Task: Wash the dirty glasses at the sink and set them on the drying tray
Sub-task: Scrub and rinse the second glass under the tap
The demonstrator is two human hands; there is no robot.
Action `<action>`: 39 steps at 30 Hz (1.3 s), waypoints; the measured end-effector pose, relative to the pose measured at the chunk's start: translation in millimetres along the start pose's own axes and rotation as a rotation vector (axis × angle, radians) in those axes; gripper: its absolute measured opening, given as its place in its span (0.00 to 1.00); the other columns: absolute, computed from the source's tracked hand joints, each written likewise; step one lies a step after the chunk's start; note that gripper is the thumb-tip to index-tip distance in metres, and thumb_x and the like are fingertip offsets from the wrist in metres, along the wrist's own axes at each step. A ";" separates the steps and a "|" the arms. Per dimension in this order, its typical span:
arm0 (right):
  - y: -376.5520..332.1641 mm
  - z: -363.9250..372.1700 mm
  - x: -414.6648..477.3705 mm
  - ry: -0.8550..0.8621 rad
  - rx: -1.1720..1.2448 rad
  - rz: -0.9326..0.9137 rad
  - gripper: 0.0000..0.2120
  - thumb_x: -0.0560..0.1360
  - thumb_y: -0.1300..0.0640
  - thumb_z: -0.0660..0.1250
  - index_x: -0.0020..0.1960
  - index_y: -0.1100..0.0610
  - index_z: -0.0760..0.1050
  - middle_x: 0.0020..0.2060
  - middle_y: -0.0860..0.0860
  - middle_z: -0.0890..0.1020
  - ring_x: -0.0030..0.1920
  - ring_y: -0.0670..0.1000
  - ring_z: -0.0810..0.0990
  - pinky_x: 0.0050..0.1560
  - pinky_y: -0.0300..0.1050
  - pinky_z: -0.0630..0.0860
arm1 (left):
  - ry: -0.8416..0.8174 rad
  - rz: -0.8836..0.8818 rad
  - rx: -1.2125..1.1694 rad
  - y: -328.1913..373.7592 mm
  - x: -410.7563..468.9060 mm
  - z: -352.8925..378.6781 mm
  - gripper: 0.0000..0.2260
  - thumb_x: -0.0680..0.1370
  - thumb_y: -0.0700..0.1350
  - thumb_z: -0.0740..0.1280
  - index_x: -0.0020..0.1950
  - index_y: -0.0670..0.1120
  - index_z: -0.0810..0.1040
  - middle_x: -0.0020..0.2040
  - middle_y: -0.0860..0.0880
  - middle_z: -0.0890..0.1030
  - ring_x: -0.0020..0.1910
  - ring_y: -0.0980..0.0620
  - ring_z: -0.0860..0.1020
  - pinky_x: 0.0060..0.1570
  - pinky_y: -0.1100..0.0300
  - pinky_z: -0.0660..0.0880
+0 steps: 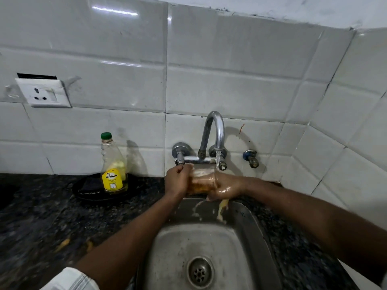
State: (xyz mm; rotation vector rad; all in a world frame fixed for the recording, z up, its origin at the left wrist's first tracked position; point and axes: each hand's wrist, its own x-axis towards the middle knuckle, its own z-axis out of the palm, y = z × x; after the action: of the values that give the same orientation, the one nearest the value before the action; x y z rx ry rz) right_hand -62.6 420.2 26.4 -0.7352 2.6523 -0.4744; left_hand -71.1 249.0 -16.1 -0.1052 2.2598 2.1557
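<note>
At the upper left of the frame a white wall socket [43, 93] sat on the pale tiled wall [230, 59], and below it the dark speckled countertop [31, 216] ran across the left side. A striped white sleeve [69, 279] showed at the bottom left corner. Left of centre, a round black tray [81, 194] lay on the counter against the wall, and on it stood an upright clear bottle [114, 170] with a green cap, a yellow label and a little yellow liquid (a dark pad lay beside it on the same tray). In the middle of the frame the left hand [178, 181] had its fingers curled round the left end of the glass [201, 181], which was held on its side above the back rim of the steel sink [247, 216], just under the chrome faucet [211, 135]. A thin stream of water [217, 162] fell from the spout onto the right end of the glass. There the right hand [226, 188], wet and shiny, was wrapped round that end, and yellowish water spilled from beneath it into the basin. Lower in the centre the drain [200, 272] sat in the sink floor. Right of the faucet a small valve [252, 158] stuck out of the wall.
</note>
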 end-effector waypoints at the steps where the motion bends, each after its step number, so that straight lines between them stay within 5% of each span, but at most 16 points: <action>1: -1.2 3.2 1.3 0.014 -0.043 -0.012 0.22 0.73 0.70 0.66 0.64 0.53 0.74 0.53 0.50 0.81 0.53 0.44 0.81 0.57 0.43 0.78 | -0.022 -0.083 0.024 0.4 2.2 0.3 0.15 0.79 0.51 0.63 0.47 0.40 0.81 0.42 0.38 0.82 0.41 0.37 0.82 0.38 0.45 0.81; 4: 0.6 9.9 -0.6 0.019 -0.197 -0.074 0.23 0.73 0.67 0.65 0.67 0.55 0.74 0.58 0.54 0.79 0.57 0.53 0.79 0.61 0.52 0.77 | -0.237 -0.401 -0.058 0.0 6.8 -4.2 0.16 0.81 0.53 0.58 0.52 0.42 0.76 0.39 0.42 0.79 0.30 0.45 0.76 0.25 0.61 0.70; 8: -0.8 1.7 -4.3 0.050 -0.058 -0.028 0.20 0.72 0.65 0.67 0.64 0.58 0.75 0.58 0.55 0.80 0.58 0.52 0.79 0.61 0.51 0.77 | -0.147 -0.052 -0.103 -2.8 4.5 -2.5 0.15 0.82 0.53 0.61 0.53 0.43 0.80 0.51 0.40 0.82 0.46 0.40 0.81 0.35 0.52 0.80; 10: -0.3 0.5 -2.2 0.045 -0.054 -0.025 0.22 0.72 0.68 0.67 0.65 0.55 0.75 0.60 0.55 0.80 0.60 0.51 0.79 0.63 0.48 0.76 | -0.078 -0.005 -0.072 -0.6 3.5 -2.2 0.12 0.82 0.47 0.62 0.47 0.42 0.80 0.47 0.39 0.82 0.42 0.41 0.81 0.34 0.53 0.77; 14: 5.0 3.1 -0.6 0.049 -0.297 -0.099 0.21 0.74 0.65 0.63 0.66 0.53 0.76 0.61 0.53 0.79 0.60 0.51 0.77 0.65 0.48 0.74 | -0.254 -0.370 -0.044 3.9 9.5 -6.7 0.14 0.82 0.51 0.56 0.54 0.41 0.74 0.40 0.40 0.80 0.30 0.46 0.77 0.23 0.62 0.68; 17: 1.7 2.4 0.4 0.091 -0.150 -0.083 0.20 0.73 0.66 0.65 0.64 0.55 0.74 0.58 0.53 0.79 0.57 0.49 0.77 0.60 0.50 0.76 | -0.073 -0.098 -0.136 -3.8 9.9 -0.3 0.15 0.82 0.54 0.60 0.54 0.44 0.78 0.49 0.40 0.82 0.43 0.41 0.82 0.30 0.55 0.78; 20: 4.3 -1.3 2.6 0.097 -0.157 -0.053 0.20 0.76 0.68 0.64 0.67 0.58 0.72 0.54 0.50 0.77 0.53 0.49 0.76 0.54 0.41 0.73 | 0.107 0.105 -0.091 -6.8 8.2 3.8 0.18 0.81 0.55 0.62 0.44 0.43 0.80 0.44 0.38 0.84 0.43 0.38 0.82 0.41 0.43 0.82; 24: 4.3 -5.2 0.5 0.033 -0.291 -0.052 0.26 0.75 0.67 0.63 0.69 0.48 0.70 0.61 0.53 0.78 0.60 0.51 0.77 0.64 0.50 0.75 | -0.198 -0.315 -0.083 2.1 13.9 -2.7 0.22 0.83 0.57 0.54 0.57 0.41 0.77 0.43 0.40 0.83 0.28 0.45 0.79 0.22 0.60 0.70; 29: 3.9 -3.6 -2.5 0.047 -0.153 -0.017 0.20 0.74 0.65 0.67 0.66 0.55 0.74 0.57 0.50 0.79 0.57 0.47 0.77 0.63 0.44 0.74 | -0.098 -0.003 -0.058 1.1 11.1 -0.2 0.15 0.81 0.54 0.62 0.52 0.44 0.81 0.48 0.41 0.84 0.46 0.38 0.83 0.38 0.48 0.81; 31: 8.9 1.5 0.4 0.093 -0.196 -0.057 0.14 0.75 0.66 0.66 0.61 0.60 0.77 0.54 0.56 0.81 0.53 0.49 0.78 0.58 0.35 0.72 | -0.120 -0.142 0.002 4.6 13.2 -1.0 0.16 0.82 0.53 0.60 0.53 0.42 0.79 0.45 0.42 0.84 0.40 0.41 0.83 0.32 0.54 0.79; 34: 4.0 5.8 -3.0 0.103 -0.283 -0.172 0.17 0.76 0.63 0.64 0.63 0.54 0.76 0.57 0.54 0.81 0.56 0.51 0.79 0.61 0.41 0.74 | -0.297 -0.401 -0.016 10.7 9.4 -5.9 0.16 0.82 0.55 0.56 0.54 0.44 0.75 0.43 0.42 0.81 0.35 0.47 0.78 0.24 0.65 0.69; 39: 0.7 -5.1 -6.3 0.086 -0.147 -0.154 0.15 0.75 0.64 0.65 0.60 0.54 0.76 0.56 0.52 0.80 0.55 0.46 0.78 0.61 0.45 0.75 | -0.057 -0.003 -0.014 3.1 12.1 3.0 0.12 0.81 0.49 0.62 0.49 0.42 0.80 0.48 0.41 0.84 0.44 0.42 0.82 0.42 0.44 0.82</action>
State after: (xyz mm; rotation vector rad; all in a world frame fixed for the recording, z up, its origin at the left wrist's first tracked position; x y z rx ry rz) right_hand -59.9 425.3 32.1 -0.9906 2.7448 -0.3603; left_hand -83.5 251.7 -13.8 -0.0467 2.2127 2.1448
